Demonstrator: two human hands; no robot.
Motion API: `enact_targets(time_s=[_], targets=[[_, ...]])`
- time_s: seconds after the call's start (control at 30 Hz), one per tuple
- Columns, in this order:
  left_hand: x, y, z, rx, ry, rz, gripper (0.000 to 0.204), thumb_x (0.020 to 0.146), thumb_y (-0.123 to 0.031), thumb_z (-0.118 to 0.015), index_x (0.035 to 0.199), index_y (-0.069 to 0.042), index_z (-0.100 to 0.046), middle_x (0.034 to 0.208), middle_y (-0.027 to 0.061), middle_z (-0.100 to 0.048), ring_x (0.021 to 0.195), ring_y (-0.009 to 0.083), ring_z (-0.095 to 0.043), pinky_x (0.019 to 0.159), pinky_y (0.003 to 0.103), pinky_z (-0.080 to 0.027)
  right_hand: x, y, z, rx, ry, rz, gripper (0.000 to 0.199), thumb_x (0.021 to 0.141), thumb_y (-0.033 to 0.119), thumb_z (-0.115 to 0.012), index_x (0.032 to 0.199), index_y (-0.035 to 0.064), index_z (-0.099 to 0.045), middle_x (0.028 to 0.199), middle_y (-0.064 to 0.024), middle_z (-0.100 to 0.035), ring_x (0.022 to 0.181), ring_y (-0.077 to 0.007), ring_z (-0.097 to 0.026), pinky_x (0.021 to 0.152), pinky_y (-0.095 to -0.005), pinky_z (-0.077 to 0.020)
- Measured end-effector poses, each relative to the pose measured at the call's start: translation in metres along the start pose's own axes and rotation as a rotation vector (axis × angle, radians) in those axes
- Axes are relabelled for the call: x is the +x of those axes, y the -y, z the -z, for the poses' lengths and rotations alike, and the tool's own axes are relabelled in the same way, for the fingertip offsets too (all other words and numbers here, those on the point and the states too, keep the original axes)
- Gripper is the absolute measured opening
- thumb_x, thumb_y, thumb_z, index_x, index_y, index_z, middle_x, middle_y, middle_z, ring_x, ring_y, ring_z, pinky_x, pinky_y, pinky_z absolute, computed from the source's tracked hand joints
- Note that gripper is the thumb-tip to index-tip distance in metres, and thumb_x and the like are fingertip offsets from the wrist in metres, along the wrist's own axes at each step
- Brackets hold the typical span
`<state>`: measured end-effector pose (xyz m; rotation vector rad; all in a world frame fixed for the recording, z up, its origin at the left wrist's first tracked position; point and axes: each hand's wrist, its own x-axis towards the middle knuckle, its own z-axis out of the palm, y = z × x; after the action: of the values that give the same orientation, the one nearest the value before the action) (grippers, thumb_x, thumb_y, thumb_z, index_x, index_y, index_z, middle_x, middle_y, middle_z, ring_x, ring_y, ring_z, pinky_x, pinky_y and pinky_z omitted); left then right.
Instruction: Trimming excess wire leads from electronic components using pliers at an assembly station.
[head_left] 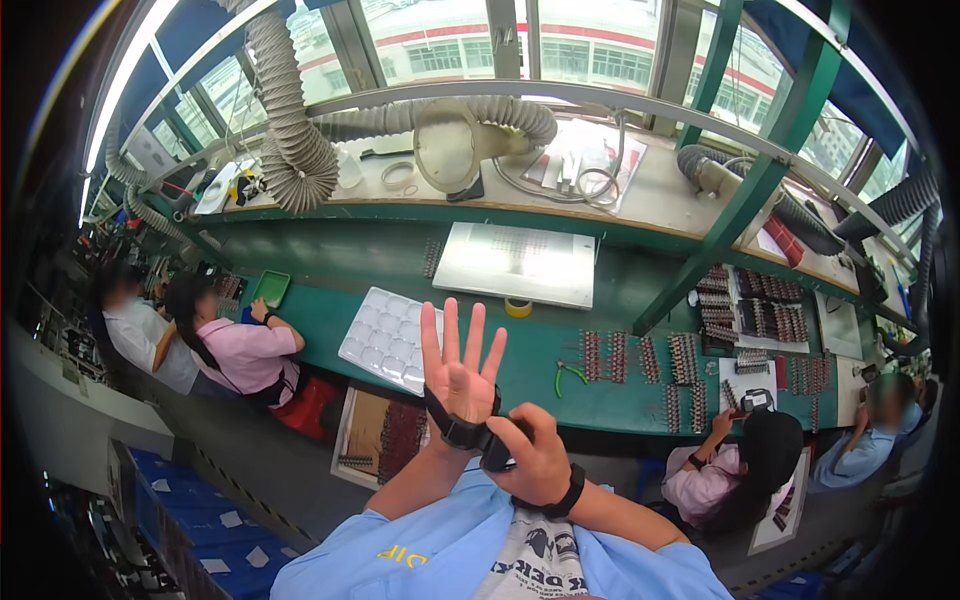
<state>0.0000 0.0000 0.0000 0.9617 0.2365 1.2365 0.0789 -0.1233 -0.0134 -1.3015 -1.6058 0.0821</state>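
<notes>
My left hand (462, 375) is raised palm-up over the front edge of the green bench, its fingers stretched out and spread, holding nothing. Round its wrist runs a black wrist strap (458, 432) with a dark, blocky device (494, 455) on its right side. My right hand (536, 455) is curled against that device, thumb and fingers closed about it; the fingertips are partly hidden. Another black band (572, 492) circles my right wrist. Just beyond my left hand lies a clear plastic tray (385, 335) with round hollows.
On the green bench (470, 395) are green-handled pliers (571, 377), a yellow tape roll (518, 308), a white panel (515, 265) and rows of small parts (685, 360). A green post (720, 220) rises at right. Co-workers sit left (235, 345) and right (740, 465). An open box (375, 440) is below the bench.
</notes>
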Motion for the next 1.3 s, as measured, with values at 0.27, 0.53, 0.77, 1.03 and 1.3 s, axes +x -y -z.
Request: enact_targets(time_s=[0.27, 0.53, 0.77, 1.03, 1.3], targets=[[0.046, 0.017, 0.016, -0.377, -0.312, 0.162, 0.054, 0.110, -0.031, -0.050, 0.153, -0.006, -0.028, 0.161, 0.0164, -0.030, 0.149, 0.0356, -0.034, 0.119, 0.050, -0.034, -0.013, -0.002, -0.012, -0.073, 0.105, 0.048, 0.084, 0.060, 0.006, -0.091, 0.135, 0.0092, -0.055, 0.124, -0.0160, -0.050, 0.100, -0.0323, -0.062, 0.079, -0.0386, -0.0571], [0.048, 0.030, 0.067, -0.060, 0.109, 0.346, 0.031, 0.110, -0.023, -0.050, 0.132, -0.001, -0.053, 0.133, 0.0158, -0.061, 0.128, 0.0364, -0.061, 0.108, 0.048, -0.050, -0.051, -0.074, 0.036, 0.558, 0.188, -0.463, 0.068, 0.084, 0.026, -0.086, 0.139, 0.0035, -0.053, 0.120, -0.0115, -0.055, 0.102, -0.0187, -0.060, 0.089, -0.0335, -0.0510], [-0.015, 0.234, 0.243, 1.323, 0.629, 0.428, 0.051, 0.104, -0.025, -0.057, 0.148, -0.001, -0.047, 0.148, 0.0238, -0.052, 0.136, 0.0420, -0.052, 0.113, 0.055, -0.040, -0.365, -0.184, -0.102, 0.435, 0.605, -1.151, 0.031, 0.098, 0.024, -0.063, 0.116, 0.0001, -0.068, 0.105, -0.0157, -0.073, 0.097, -0.0283, -0.070, 0.086, -0.0418, -0.0547], [-0.050, 0.356, 0.315, 1.833, 0.653, 0.123, 0.064, 0.101, -0.028, -0.056, 0.155, 0.002, -0.040, 0.165, 0.0230, -0.032, 0.156, 0.0412, -0.024, 0.125, 0.060, -0.010, -0.616, -0.207, -0.358, 0.194, 1.165, -1.250, 0.073, 0.083, 0.049, -0.078, 0.139, 0.0055, -0.059, 0.134, -0.0211, -0.064, 0.128, -0.0388, -0.060, 0.112, -0.0483, -0.0455], [-0.030, 0.362, 0.313, 1.792, 0.621, 0.193, 0.068, 0.096, -0.028, -0.062, 0.156, -0.001, -0.041, 0.165, 0.0241, -0.033, 0.154, 0.0430, -0.028, 0.125, 0.059, -0.012, -0.566, -0.256, -0.423, 0.202, 1.481, -0.921, 0.082, 0.089, 0.048, -0.077, 0.153, 0.0074, -0.045, 0.146, -0.0195, -0.055, 0.133, -0.0361, -0.056, 0.115, -0.0482, -0.0426]])
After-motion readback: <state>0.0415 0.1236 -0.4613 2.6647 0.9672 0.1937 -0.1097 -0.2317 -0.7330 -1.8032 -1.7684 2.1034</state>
